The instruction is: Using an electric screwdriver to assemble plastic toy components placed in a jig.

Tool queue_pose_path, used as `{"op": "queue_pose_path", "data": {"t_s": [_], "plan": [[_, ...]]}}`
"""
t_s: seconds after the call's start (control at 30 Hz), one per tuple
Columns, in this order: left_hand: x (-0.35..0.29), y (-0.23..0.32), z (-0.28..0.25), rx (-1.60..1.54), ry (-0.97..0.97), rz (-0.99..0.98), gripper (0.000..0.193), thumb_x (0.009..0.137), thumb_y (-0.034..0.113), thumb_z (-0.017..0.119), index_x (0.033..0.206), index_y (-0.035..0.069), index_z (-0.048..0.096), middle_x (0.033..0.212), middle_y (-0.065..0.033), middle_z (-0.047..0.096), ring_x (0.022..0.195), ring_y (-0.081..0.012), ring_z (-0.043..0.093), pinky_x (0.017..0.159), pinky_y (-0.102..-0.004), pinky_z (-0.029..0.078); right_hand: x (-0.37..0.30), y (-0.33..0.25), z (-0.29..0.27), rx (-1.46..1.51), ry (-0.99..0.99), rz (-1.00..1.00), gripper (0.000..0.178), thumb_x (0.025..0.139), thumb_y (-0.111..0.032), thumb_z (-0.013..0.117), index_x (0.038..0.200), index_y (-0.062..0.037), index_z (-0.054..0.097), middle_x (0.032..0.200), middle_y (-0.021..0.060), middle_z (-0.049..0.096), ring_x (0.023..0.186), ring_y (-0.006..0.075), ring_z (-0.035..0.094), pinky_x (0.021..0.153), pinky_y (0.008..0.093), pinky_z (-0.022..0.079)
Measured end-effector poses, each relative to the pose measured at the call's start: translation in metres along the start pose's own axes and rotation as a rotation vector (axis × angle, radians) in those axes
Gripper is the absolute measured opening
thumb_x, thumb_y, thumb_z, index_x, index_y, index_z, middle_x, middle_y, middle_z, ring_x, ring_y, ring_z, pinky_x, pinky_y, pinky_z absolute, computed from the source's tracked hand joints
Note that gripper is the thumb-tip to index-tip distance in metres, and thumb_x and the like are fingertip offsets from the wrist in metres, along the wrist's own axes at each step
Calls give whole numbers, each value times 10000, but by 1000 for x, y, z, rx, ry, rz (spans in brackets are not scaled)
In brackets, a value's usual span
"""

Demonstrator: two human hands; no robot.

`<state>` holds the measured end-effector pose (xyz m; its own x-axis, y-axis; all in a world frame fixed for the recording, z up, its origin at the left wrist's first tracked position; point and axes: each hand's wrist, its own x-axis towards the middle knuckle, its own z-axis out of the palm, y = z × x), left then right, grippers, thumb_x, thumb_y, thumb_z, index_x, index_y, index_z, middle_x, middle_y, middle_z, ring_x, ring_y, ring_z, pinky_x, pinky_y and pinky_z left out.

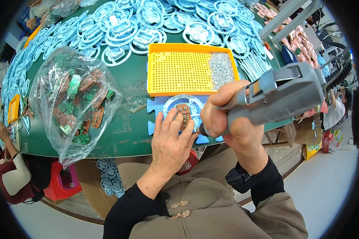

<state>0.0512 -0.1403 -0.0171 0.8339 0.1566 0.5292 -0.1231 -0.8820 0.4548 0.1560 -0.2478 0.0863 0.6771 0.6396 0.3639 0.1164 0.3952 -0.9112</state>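
Observation:
My right hand (237, 123) is wrapped around a grey electric screwdriver (279, 95), tilted so that its tip end points down and left toward my left fingers. My left hand (171, 139) lies with fingers stretched over a brown circuit board (183, 113) with small dark buttons. That board sits inside a light blue round plastic part (193, 102), on a blue foam mat (157, 104). The screwdriver's tip is close to my left fingertips; its exact contact point is hidden. Just beyond stands a yellow tray (179, 67), with many small silver screws (221, 69) at its right end.
A clear plastic bag (93, 115) of brown and green circuit boards lies to the left on the green table (127, 139). Light blue round parts (119, 30) are heaped across the far side. Pink parts (301, 42) lie at the far right. Other people sit at both sides.

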Motion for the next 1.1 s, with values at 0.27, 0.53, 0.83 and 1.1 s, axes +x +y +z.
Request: {"op": "queue_pose_path", "data": {"t_s": [0.27, 0.53, 0.83, 1.1], "plan": [[1, 1, -3, 38, -23, 15, 442, 713, 195, 788, 1115, 69, 654, 1151, -168, 575, 1199, -351, 516, 1028, -567, 380, 1, -1, 1, 21, -20, 23, 534, 845, -435, 735, 1076, 5, 542, 624, 29, 514, 531, 143, 503, 465, 279, 389], [2, 0, -6, 10, -55, 11, 473, 725, 231, 789, 1140, 60, 639, 1160, -166, 569, 1217, -350, 504, 1043, -560, 369, 2, 3, 1, 11, -35, -1, 519, 854, -424, 730, 1069, 8, 537, 616, 30, 509, 524, 138, 493, 465, 275, 378], [1, 2, -8, -22, -77, -15, 505, 726, 272, 791, 1147, 37, 639, 1176, -177, 555, 1232, -359, 489, 1051, -548, 363, 11, 1, -5, -106, 20, -76, 510, 886, -459, 674, 1073, -10, 521, 614, 15, 486, 518, 135, 470, 466, 269, 359], [2, 1, -6, -8, -73, -9, 466, 732, 243, 785, 1122, 32, 642, 1168, -192, 567, 1221, -366, 502, 1040, -545, 371, 21, 21, -12, 108, 99, 26, 405, 840, -214, 752, 1081, 47, 557, 792, 69, 582, 622, 108, 552, 535, 249, 458]]}}
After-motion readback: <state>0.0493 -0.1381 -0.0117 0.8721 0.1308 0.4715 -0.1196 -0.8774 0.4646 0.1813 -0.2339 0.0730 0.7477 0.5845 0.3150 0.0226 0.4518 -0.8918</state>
